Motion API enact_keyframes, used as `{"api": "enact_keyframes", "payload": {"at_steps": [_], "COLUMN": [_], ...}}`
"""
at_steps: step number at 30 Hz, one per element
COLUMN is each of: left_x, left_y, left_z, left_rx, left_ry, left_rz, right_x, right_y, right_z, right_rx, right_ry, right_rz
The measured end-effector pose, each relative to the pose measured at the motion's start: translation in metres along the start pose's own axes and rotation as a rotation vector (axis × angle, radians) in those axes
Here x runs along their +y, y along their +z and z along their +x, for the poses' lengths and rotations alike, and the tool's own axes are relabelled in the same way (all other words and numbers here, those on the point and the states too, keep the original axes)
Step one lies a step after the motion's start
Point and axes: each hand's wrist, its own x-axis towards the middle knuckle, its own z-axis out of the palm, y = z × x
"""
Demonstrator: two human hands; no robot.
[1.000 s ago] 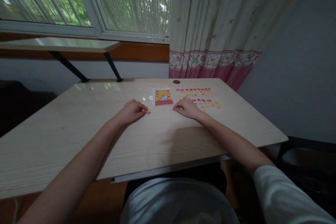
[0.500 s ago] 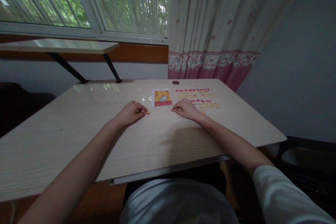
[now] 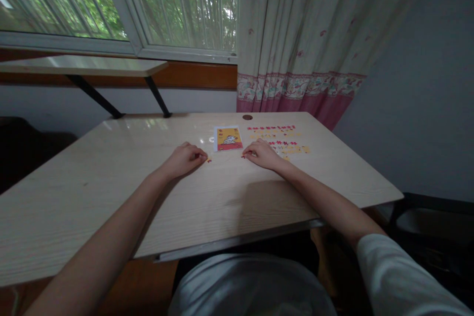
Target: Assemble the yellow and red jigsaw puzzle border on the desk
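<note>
A small orange piece (image 3: 209, 160) is seen lying flat on the table (image 3: 111, 197), at the fingertips of the left hand (image 3: 185, 159). The hand is rested on the tabletop with its fingers curled inward, and whether the piece is pinched or merely touched cannot be told. A small red piece (image 3: 243, 156) is seen likewise at the fingertips of the right hand (image 3: 263, 154), which is laid palm down with the fingers bent. Here too, a grasp cannot be told from a loose touch. Between the two hands, and just beyond them, a picture card (image 3: 228, 138) in orange and yellow is laid face up. To its right, several rows of pieces (image 3: 285, 139), red and yellow, are set out flat, the nearest row partly hidden by the right hand. A round hole (image 3: 247, 117) is marked near the far edge of the table. Behind the table a shelf (image 3: 85, 65) is fixed under a window (image 3: 177, 5), and a flowered curtain (image 3: 296, 34) is hung beside it.
</note>
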Motion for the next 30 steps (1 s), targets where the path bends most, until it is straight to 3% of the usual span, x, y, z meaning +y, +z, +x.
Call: {"api": "enact_keyframes", "payload": {"at_steps": [5,10,15,21,25,30], "left_x": [0.003,0.004,0.003,0.001,0.001,0.001], "left_y": [-0.001,-0.003,-0.003,-0.002,-0.001,-0.001], "left_z": [-0.001,-0.001,0.000,0.000,-0.001,-0.001], "left_rx": [0.020,0.000,0.011,0.036,0.039,0.054], "left_ry": [-0.022,-0.001,0.014,0.020,0.013,0.034], "left_rz": [0.017,0.081,0.118,0.094,0.100,0.110], "right_x": [0.003,0.018,0.067,0.136,0.157,0.161], "right_y": [-0.002,-0.018,-0.047,-0.072,-0.072,-0.065], "right_z": [0.000,0.003,-0.002,-0.036,-0.051,-0.051], "right_rx": [0.013,0.074,0.175,0.278,0.210,0.121], "right_ry": [0.001,0.077,0.267,0.630,0.791,0.806], "right_rz": [-0.014,-0.048,-0.174,-0.356,-0.377,-0.335]}}
